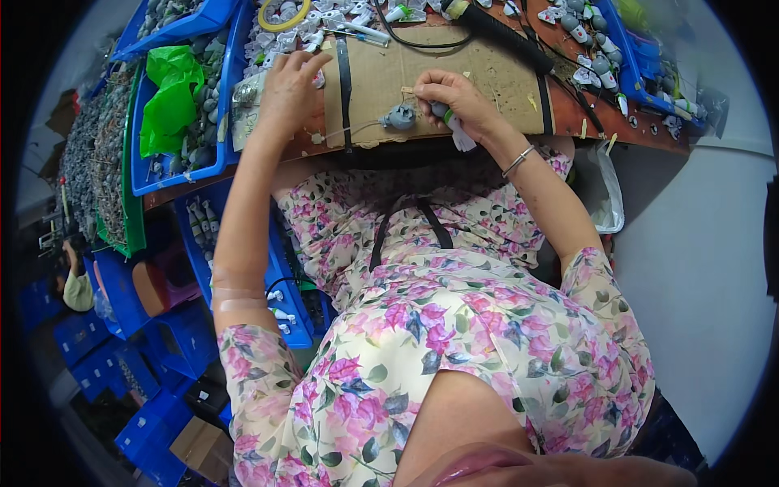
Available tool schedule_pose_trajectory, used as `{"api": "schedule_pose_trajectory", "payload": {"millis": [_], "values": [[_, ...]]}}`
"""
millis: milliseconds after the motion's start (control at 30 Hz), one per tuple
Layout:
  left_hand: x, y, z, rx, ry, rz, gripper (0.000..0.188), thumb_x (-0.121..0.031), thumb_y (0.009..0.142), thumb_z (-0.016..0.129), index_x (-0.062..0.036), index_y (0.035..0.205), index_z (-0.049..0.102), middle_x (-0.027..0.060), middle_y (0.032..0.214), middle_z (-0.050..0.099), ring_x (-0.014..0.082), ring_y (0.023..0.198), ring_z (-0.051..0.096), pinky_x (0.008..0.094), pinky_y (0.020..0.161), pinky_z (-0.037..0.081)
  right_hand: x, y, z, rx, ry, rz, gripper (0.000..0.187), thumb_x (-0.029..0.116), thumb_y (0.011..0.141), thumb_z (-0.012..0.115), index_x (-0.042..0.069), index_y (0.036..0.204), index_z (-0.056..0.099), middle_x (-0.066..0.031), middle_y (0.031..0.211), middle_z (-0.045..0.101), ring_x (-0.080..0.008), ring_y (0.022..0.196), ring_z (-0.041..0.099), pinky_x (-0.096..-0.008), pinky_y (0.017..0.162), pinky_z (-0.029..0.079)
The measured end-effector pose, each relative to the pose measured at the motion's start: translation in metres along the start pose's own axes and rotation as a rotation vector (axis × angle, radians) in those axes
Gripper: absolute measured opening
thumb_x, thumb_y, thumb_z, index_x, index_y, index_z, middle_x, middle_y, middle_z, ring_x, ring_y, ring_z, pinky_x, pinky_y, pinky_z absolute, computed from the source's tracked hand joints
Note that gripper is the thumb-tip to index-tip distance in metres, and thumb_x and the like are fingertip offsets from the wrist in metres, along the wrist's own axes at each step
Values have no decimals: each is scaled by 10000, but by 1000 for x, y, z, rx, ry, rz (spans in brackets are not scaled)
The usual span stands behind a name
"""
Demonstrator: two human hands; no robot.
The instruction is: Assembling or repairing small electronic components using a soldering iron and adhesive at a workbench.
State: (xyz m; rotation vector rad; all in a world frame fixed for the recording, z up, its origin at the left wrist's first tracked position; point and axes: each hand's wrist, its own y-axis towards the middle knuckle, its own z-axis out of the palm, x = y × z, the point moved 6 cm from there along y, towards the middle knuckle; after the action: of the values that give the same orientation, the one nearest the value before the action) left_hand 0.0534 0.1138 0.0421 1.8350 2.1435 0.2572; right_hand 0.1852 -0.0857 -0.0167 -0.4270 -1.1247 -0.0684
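My right hand (458, 101) is closed around a small plastic piece (457, 131) with a grey rounded end, a green band and a white end. Its fingers hide part of this piece. Just left of that hand, a grey plastic part (398, 118) lies on a cardboard sheet (369, 77), with a thin pale cord running left from it. My left hand (290, 91) is raised over the table's left side, its fingers bent and apart, next to a small white part with red (319, 79). Nothing shows clearly in its grasp.
White plastic parts (324, 20) are heaped at the back, beside a yellow tape roll (283, 24). A black-handled tool (507, 40) with a cable lies across the cardboard. Blue bins (182, 177) of grey parts stand left; another (621, 49) stands right. A lined bin (608, 191) sits below the edge.
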Motion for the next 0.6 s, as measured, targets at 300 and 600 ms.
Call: {"api": "schedule_pose_trajectory", "payload": {"millis": [300, 600], "values": [[17, 6, 16, 247, 264, 52, 387, -77, 774, 709, -128, 1153, 646, 63, 1119, 628, 287, 1112, 551, 409, 957, 445, 15, -50, -2, 67, 104, -13, 152, 215, 950, 609, 93, 871, 564, 1, 669, 580, -91, 556, 541, -215, 493, 411], [20, 17, 11, 176, 273, 84, 232, -235, 802, 731, -86, 973, 686, 69, 949, 655, 266, 1024, 583, 417, 897, 448, 8, -88, -23, 2, 161, -34, 147, 204, 956, 604, 82, 881, 569, -5, 668, 581, -86, 551, 538, -217, 501, 426]]}}
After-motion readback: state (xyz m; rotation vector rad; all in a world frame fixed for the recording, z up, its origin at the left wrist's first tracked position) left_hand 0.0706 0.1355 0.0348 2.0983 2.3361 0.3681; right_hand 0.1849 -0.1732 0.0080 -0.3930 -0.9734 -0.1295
